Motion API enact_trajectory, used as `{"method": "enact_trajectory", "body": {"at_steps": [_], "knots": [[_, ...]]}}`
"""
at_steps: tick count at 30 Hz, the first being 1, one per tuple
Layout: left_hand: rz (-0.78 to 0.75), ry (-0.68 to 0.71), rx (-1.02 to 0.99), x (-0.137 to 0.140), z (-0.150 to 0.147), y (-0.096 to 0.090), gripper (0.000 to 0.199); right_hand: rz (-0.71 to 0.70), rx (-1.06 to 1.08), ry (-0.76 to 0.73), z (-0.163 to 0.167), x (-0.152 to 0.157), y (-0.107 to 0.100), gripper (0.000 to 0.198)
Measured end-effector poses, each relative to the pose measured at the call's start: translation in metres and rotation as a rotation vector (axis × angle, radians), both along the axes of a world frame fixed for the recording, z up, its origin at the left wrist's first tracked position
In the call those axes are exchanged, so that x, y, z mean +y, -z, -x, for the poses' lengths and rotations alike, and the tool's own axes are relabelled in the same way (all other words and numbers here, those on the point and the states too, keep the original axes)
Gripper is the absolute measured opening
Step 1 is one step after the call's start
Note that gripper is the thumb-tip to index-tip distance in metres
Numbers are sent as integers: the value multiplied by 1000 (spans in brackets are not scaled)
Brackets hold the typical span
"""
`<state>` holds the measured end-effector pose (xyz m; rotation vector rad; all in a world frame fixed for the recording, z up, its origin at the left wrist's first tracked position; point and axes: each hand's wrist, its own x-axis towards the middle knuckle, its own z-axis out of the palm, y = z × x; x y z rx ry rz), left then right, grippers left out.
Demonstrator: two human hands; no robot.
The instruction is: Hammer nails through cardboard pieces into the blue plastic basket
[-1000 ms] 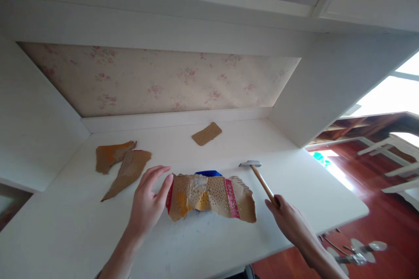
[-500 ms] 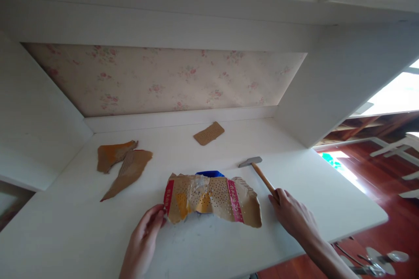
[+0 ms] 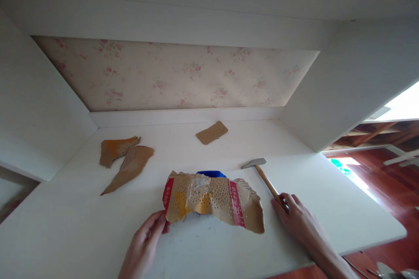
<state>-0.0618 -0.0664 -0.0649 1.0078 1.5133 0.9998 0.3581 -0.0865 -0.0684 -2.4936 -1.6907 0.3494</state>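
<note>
In front of me is a torn, crumpled piece of cardboard (image 3: 216, 198) with pink printed bands and many small punched holes. My left hand (image 3: 147, 237) pinches its lower left corner. A blue object (image 3: 211, 174) shows just behind the cardboard's top edge; most of it is hidden. My right hand (image 3: 299, 218) is wrapped round the wooden handle of a hammer (image 3: 266, 181). The hammer's grey metal head is at the far end, low over or on the white tabletop, to the right of the cardboard; I cannot tell whether it touches.
Two torn cardboard scraps (image 3: 132, 168) lie at the left of the white desk (image 3: 183, 248). A small perforated cardboard piece (image 3: 212, 132) lies near the back ledge. White side panels (image 3: 353, 69) and an overhead shelf enclose the desk; its right edge ends above a red wooden floor (image 3: 363, 192).
The cardboard's near edge has lifted slightly toward me, with my left hand holding its corner. My view has shifted a little. The hammer stays in my right hand.
</note>
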Motion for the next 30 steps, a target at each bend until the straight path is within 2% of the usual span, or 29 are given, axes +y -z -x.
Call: {"method": "enact_trajectory", "body": {"at_steps": [2, 5, 9, 11, 13, 17, 20, 22, 24, 27, 30], "knots": [[-15, 17, -1, 1, 0, 2, 51, -83, -56, -2, 0, -4, 1, 45], [-30, 2, -26, 1, 3, 6, 49, -281, -74, 16, 16, -17, -2, 46], [-13, -30, -52, 0, 6, 10, 48, -459, 249, 43, 62, -35, -1, 34], [-15, -38, -37, -1, 5, 8, 50, -440, 393, 66, 83, -39, 6, 31], [-18, -22, -10, -2, 3, 4, 50, -398, 452, 21, 97, -39, 14, 26], [7, 11, -41, -1, 1, -1, 49, -399, 519, -14, 103, -35, 19, 25], [49, 23, -183, 3, 4, 1, 52, -415, 696, 115, 99, -32, 10, 38], [66, 64, -289, 5, 6, 2, 54, -392, 896, 229, 98, -32, 2, 46], [64, 114, -374, 7, 5, -2, 53, -358, 1144, 282, 99, -31, -5, 49], [66, 184, -486, 8, -4, -14, 46, -298, 1429, 192, 103, -30, -16, 48], [74, 196, -526, 9, -16, -27, 40, -202, 1425, 60, 107, -26, -26, 43]]}}
